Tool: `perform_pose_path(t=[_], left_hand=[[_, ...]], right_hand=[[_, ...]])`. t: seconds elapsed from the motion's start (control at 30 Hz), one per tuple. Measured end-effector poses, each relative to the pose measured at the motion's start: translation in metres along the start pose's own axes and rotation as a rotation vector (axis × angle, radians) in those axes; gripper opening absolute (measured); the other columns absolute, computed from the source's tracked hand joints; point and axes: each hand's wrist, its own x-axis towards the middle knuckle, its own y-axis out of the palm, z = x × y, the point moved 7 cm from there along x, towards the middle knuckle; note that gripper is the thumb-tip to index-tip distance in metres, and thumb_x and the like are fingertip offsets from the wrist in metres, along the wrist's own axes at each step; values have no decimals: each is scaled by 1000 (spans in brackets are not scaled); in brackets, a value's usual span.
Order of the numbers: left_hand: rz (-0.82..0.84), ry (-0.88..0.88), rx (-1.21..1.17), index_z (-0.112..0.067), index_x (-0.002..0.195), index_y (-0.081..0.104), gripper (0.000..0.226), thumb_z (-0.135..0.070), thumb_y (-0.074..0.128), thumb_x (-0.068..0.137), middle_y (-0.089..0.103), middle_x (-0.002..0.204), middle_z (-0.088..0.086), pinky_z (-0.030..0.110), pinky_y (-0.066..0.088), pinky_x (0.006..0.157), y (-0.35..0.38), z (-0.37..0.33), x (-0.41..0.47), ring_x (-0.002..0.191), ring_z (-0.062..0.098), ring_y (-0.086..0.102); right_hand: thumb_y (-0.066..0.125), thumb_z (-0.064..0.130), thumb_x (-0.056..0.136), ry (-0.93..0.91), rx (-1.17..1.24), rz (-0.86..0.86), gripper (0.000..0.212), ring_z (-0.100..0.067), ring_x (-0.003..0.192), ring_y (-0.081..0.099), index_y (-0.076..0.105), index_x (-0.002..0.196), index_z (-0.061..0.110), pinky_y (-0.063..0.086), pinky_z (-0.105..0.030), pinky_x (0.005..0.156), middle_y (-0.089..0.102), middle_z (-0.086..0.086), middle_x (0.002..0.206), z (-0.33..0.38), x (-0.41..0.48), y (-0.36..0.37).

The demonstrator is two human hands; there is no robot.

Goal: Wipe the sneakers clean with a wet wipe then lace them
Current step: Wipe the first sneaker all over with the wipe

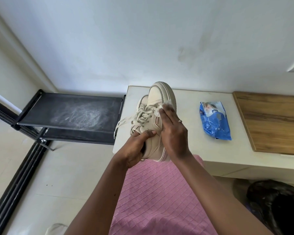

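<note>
Wipe pressed to the side of a raised sneaker

A pink quilted garment (159,192) fills the lower middle of the view, with a crumpled black bag (278,200) on the floor to its right. Above the garment both forearms reach forward. The left hand (136,146) grips the beige sneaker (157,99) at its collar, thumb outside and fingers tucked into the opening, holding it toe-up over the near edge of the white table (190,116). The right hand (173,131) lies flat along the shoe's right side, fingers straight, pressing a white wet wipe (167,104) against the upper; the wipe shows past the fingertips. Loose laces (126,119) trail off to the left. A second sneaker (143,100) sits just behind the held one, mostly hidden. Farther right on the table lies a blue wipes pack (214,121), well apart from the shoes, and beyond it a wooden top (275,122). Left of the table stands a black rack (71,111) with a dusty shelf
</note>
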Motion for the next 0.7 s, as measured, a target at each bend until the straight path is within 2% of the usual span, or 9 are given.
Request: perform_pose_path(t=[0.1, 0.2, 0.3, 0.37, 0.43, 0.57, 0.7], left_hand=[[-6, -14, 7, -1, 104, 63, 19, -5, 50, 92, 71, 95, 12, 37, 56, 79, 0, -2, -1, 85, 22, 68], [-15, -15, 20, -4, 99, 65, 16, -6, 50, 91, 72, 89, 9, 33, 58, 71, -1, -5, -1, 79, 20, 69], [-18, -22, 7, -4, 97, 64, 15, -7, 50, 91, 71, 84, 9, 27, 58, 57, -1, -4, -5, 72, 19, 69], [-39, -31, -12, -3, 96, 63, 15, -7, 49, 92, 69, 80, 10, 20, 50, 42, -1, -4, -8, 60, 18, 67], [-57, -26, -18, -3, 94, 61, 15, -7, 47, 93, 66, 78, 12, 16, 43, 36, -2, -4, -8, 51, 17, 64], [-89, -26, -16, -9, 91, 62, 15, -13, 48, 91, 66, 76, 8, 17, 41, 36, -4, -4, -5, 52, 17, 61], [-87, -26, -56, -11, 97, 63, 18, -16, 46, 92, 66, 86, 11, 19, 44, 38, -6, -4, -4, 67, 24, 61]], right_hand=[[57, -10, 78, 10, -24, -16, 30, -30, 109, 62, 66, 106, -5, 51, -30, 86, 64, -19, 116, -5, 20, 0], [51, -6, 80, 49, -44, -8, 27, -28, 103, 65, 68, 101, -4, 55, -32, 72, 67, -17, 110, -7, 51, -1], [48, -3, 81, 162, -24, 40, 26, -33, 95, 66, 68, 98, -1, 53, -35, 69, 68, -14, 107, -17, 79, 0], [40, -3, 79, 214, 64, 57, 33, -33, 91, 65, 68, 96, 1, 50, -33, 70, 68, -10, 104, -25, 90, -1], [39, -9, 75, 176, 131, 34, 38, -28, 93, 66, 69, 96, 2, 51, -32, 75, 69, -7, 104, -23, 91, -3], [51, -15, 71, 148, 112, -31, 36, -25, 99, 67, 71, 97, 0, 47, -27, 86, 70, -12, 105, -14, 73, -6], [52, -7, 76, 104, 92, -30, 27, -27, 98, 67, 71, 96, -4, 51, -29, 82, 70, -16, 104, -2, 42, -11]])
